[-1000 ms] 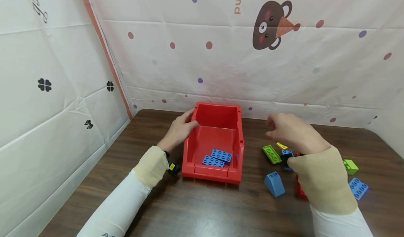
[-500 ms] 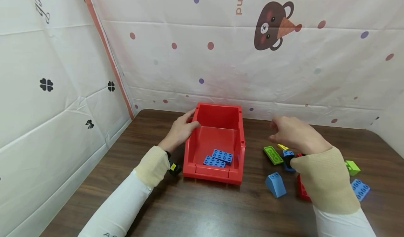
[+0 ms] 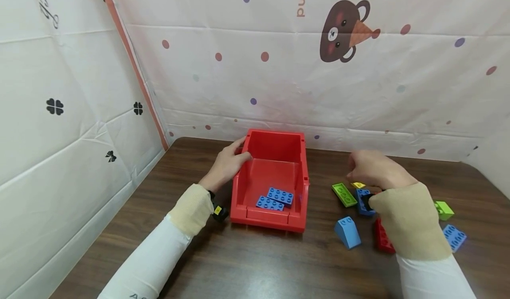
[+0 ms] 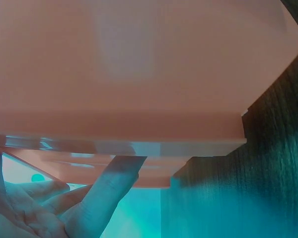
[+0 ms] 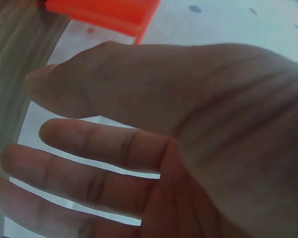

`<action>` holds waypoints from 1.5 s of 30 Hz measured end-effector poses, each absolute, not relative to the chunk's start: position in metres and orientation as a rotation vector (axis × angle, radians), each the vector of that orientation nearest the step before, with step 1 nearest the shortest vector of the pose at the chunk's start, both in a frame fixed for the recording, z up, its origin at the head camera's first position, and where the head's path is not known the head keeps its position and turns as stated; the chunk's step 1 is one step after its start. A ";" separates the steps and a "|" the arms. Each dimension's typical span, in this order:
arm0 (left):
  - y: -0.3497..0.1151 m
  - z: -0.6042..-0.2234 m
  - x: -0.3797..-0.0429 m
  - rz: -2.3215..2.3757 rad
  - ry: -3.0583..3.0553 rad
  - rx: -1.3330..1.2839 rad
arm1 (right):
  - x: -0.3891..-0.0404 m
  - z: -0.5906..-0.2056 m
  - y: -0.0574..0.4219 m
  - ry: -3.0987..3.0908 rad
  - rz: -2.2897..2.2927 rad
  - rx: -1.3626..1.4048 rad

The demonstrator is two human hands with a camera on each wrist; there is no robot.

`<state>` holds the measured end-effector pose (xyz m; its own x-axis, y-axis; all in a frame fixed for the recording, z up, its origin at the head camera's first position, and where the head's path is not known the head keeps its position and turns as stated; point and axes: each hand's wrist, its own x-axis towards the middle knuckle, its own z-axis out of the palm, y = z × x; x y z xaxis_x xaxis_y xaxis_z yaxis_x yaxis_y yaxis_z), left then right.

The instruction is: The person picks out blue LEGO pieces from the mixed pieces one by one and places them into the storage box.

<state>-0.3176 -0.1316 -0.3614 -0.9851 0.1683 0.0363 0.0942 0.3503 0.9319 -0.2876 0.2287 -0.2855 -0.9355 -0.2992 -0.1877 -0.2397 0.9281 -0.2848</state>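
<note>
A red plastic bin point(image 3: 275, 148) stands on the table with two blue toy bricks point(image 3: 280, 196) inside, near its front. My left hand point(image 3: 227, 166) grips the bin's left wall, thumb over the rim and fingers along the outside. In the left wrist view the thumb point(image 4: 109, 191) touches the rim. To the right of the bin, my right hand point(image 3: 378, 170) hangs over scattered bricks, nearest a small yellow piece point(image 3: 358, 185). Its fingers point(image 5: 89, 141) are loosely bent, with nothing held in the right wrist view. Below lie a green plate brick point(image 3: 344, 195) and a blue brick point(image 3: 363, 201).
A blue sloped brick point(image 3: 347, 232) lies closer to me. Partly under the right sleeve is a red brick point(image 3: 384, 237). Farther right are a lime brick point(image 3: 443, 210) and another blue brick point(image 3: 454, 238). A printed white sheet point(image 3: 191, 78) hangs behind the table.
My right hand has shifted a little to the right and lower, uncovering more of the blue brick beneath the wrist. The left hand and the bin have stayed in place.
</note>
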 end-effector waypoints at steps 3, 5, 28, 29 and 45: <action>-0.132 -0.362 -0.317 1.732 2.529 0.242 | -0.290 -0.290 0.231 2.808 -0.393 -0.366; -0.133 -0.362 -0.317 1.731 2.529 0.240 | -0.292 -0.293 0.232 2.793 -0.388 -0.343; -0.132 -0.361 -0.318 1.716 2.548 0.257 | -0.307 -0.316 0.248 2.746 -0.313 -0.203; -0.132 -0.361 -0.317 1.716 2.547 0.256 | -0.308 -0.317 0.248 2.744 -0.317 -0.191; -0.131 -0.361 -0.317 1.712 2.556 0.240 | -0.310 -0.325 0.253 2.695 -0.365 -0.145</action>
